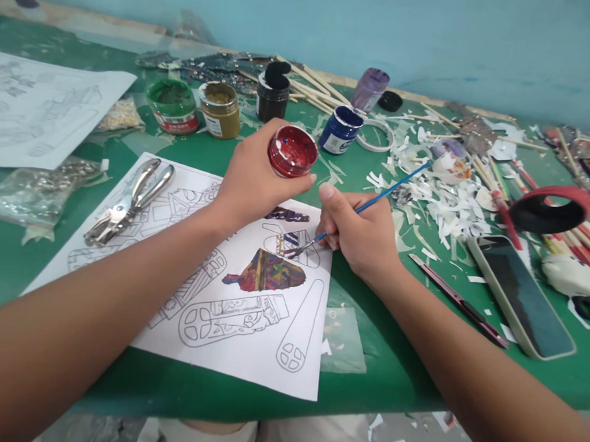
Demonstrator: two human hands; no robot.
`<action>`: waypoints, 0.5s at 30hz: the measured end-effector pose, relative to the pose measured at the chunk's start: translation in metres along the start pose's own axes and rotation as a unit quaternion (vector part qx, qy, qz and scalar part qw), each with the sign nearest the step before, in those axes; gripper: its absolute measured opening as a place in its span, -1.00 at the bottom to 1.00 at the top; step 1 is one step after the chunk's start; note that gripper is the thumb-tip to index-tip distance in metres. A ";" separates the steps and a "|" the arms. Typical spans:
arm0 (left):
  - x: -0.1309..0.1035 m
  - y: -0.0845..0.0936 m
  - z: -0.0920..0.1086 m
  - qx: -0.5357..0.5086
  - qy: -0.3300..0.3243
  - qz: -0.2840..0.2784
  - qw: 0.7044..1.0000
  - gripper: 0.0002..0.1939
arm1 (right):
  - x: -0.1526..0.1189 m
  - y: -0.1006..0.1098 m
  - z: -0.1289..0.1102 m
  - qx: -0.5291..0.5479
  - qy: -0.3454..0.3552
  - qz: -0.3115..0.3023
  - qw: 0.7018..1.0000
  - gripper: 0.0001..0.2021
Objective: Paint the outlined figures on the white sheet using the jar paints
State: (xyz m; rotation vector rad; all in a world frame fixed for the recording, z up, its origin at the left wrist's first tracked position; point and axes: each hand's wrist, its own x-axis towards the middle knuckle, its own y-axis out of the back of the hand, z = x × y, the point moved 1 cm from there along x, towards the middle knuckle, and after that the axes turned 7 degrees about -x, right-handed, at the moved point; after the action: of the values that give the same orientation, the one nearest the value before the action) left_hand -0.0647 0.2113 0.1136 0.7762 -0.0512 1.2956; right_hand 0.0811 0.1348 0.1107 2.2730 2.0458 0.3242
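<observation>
My left hand point(255, 182) is wrapped round an open jar of red paint point(293, 153), held above the top of a printed sheet point(247, 351). Between the fingers of my right hand point(361, 232) is a thin blue paintbrush point(394, 187). Its tip touches or nearly touches a small outlined shape point(298, 244) that is partly coloured with stripes. Just below the brush tip lies a painted piece point(269, 273) in dark red, blue and yellow. Line drawings cover much of the sheet, and a metal hole punch point(129, 204) rests on its upper left.
Paint jars in green point(173, 107), ochre point(219, 110), black point(272, 96), blue point(341, 129) and purple point(370, 89) stand behind. At right are paper scraps point(456, 207), a phone point(523, 295), a craft knife point(457, 299) and a red-black tape roll point(550, 208). Another printed sheet point(46, 112) lies left.
</observation>
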 end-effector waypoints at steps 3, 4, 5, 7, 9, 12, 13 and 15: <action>0.000 0.000 0.000 0.002 0.000 -0.002 1.000 -0.64 | -0.001 0.000 0.001 0.007 -0.003 -0.005 1.000 -0.41; 0.000 0.000 0.000 0.002 0.000 -0.002 1.000 -0.64 | -0.001 0.001 0.001 0.008 -0.001 -0.004 1.000 -0.42; 0.000 0.001 0.000 0.002 0.000 -0.003 1.000 -0.64 | -0.001 0.001 0.002 0.006 0.000 -0.003 1.000 -0.43; 0.000 0.001 0.000 0.001 0.001 -0.006 1.000 -0.65 | -0.001 0.002 0.003 0.000 0.006 -0.001 1.000 -0.44; 0.000 0.001 -0.001 -0.003 -0.002 -0.006 1.000 -0.64 | -0.001 0.002 0.004 -0.007 0.008 0.001 1.000 -0.44; 0.001 0.000 -0.003 -0.017 -0.007 0.003 1.000 -0.63 | -0.002 0.001 0.003 -0.023 0.003 -0.001 1.000 -0.43; 0.001 -0.001 -0.004 -0.023 -0.008 0.008 1.000 -0.62 | -0.002 0.001 0.003 -0.028 0.001 -0.002 1.000 -0.43; 0.001 -0.001 -0.005 -0.036 -0.007 0.014 0.999 -0.62 | -0.003 0.001 0.002 -0.039 0.000 -0.003 0.999 -0.43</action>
State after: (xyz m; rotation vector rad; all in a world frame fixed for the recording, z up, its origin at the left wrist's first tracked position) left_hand -0.0654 0.2151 0.1097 0.7245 -0.1204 1.3073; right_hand 0.0822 0.1323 0.1091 2.2213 2.0018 0.3967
